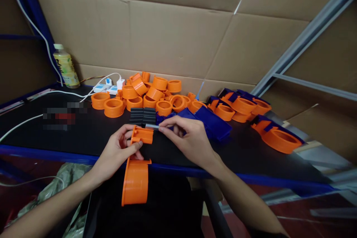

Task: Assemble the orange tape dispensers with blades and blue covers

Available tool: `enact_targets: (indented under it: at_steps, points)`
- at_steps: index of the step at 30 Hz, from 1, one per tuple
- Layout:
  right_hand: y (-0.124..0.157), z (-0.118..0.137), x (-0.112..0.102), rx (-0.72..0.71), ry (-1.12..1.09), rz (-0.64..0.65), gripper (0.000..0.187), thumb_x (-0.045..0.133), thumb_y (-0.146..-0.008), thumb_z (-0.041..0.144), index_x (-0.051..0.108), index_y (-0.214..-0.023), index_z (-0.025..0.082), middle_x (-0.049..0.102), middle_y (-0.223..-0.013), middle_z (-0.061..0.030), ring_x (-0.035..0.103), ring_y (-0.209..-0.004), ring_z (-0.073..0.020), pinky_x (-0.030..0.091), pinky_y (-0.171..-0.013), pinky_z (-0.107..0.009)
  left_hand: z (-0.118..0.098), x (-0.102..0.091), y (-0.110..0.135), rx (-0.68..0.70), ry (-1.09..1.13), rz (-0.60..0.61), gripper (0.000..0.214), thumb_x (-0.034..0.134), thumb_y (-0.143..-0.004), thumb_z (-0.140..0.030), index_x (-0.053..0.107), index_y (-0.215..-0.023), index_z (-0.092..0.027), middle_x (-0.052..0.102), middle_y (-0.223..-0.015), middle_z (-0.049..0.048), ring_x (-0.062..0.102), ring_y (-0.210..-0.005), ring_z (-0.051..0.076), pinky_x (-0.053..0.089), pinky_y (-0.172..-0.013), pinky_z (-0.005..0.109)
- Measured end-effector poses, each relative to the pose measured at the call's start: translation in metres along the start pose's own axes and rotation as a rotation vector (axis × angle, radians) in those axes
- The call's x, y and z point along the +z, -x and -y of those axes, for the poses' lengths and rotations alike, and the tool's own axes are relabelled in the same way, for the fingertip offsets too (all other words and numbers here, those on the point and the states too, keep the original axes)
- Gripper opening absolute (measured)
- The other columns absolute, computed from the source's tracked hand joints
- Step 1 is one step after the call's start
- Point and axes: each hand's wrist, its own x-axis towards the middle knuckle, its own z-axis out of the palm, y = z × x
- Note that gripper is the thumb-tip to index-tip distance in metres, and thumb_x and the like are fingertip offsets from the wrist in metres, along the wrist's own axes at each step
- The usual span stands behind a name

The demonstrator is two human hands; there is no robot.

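Head view: the thumb and the index finger of the right hand (186,135) are pinching one end of a small grey toothed strip (152,126), and its other fingers are curled toward the palm. The left hand (118,152) grips an orange holder (136,178), with the thumb pressed on the upper part and the fingers bent around it. This holder is at the near edge of the table (92,134), and its wide round part hangs below the left hand. The strip lies just at the far side of the upper part; I cannot tell if the two are touching.

A little farther, behind the strip, there are two ribbed black blocks (143,115), side by side. To the right of them, blue pieces (213,122) lie beyond the right hand. Behind is a heap of orange rings (154,93). On the far right stand several orange parts with blue pieces attached (281,139).

On the far left, a power strip (113,90) has a white plug (120,83) in it, and a bottle with yellow label (67,67) stands near the corner. A cardboard wall (178,37) closes the far side.
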Motion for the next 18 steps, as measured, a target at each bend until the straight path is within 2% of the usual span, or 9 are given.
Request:
enact_targets:
  at_steps: [8, 15, 18]
  points:
    - [0.0026, 0.0003, 0.0096, -0.062, 0.093, 0.106, 0.015, 0.062, -0.096, 0.03, 0.072, -0.097, 0.019, 0.075, -0.085, -0.0014, 0.057, -0.06, -0.0092, 0.041, -0.059, -0.023, -0.0002, -0.001, 0.0001, -0.012, 0.011, 0.025, 0.04, 0.078, -0.083, -0.026, 0.055, -0.116, -0.02, 0.073, -0.069, -0.0004, 0.071, -0.054, 0.018, 0.059, -0.056, 0.026]
    - [-0.0012, -0.0027, 0.0058, -0.056, 0.12, 0.092, 0.015, 0.062, -0.096, 0.03, 0.071, -0.097, 0.019, 0.075, -0.087, -0.0018, 0.059, -0.062, -0.0098, 0.042, -0.061, -0.024, 0.0006, -0.0009, 0.0001, -0.013, 0.028, 0.015, 0.042, 0.079, -0.081, -0.025, 0.056, -0.115, -0.02, 0.073, -0.069, -0.0007, 0.072, -0.054, 0.018, 0.059, -0.055, 0.026]
    - [-0.0027, -0.0056, 0.0096, -0.063, 0.119, 0.153, 0.015, 0.061, -0.097, 0.03, 0.071, -0.098, 0.019, 0.074, -0.086, -0.0013, 0.059, -0.064, -0.0104, 0.043, -0.062, -0.024, 0.0015, -0.0012, -0.0001, -0.002, 0.01, 0.026, 0.041, 0.079, -0.082, -0.027, 0.056, -0.115, -0.021, 0.073, -0.069, -0.0005, 0.072, -0.055, 0.018, 0.058, -0.056, 0.026]
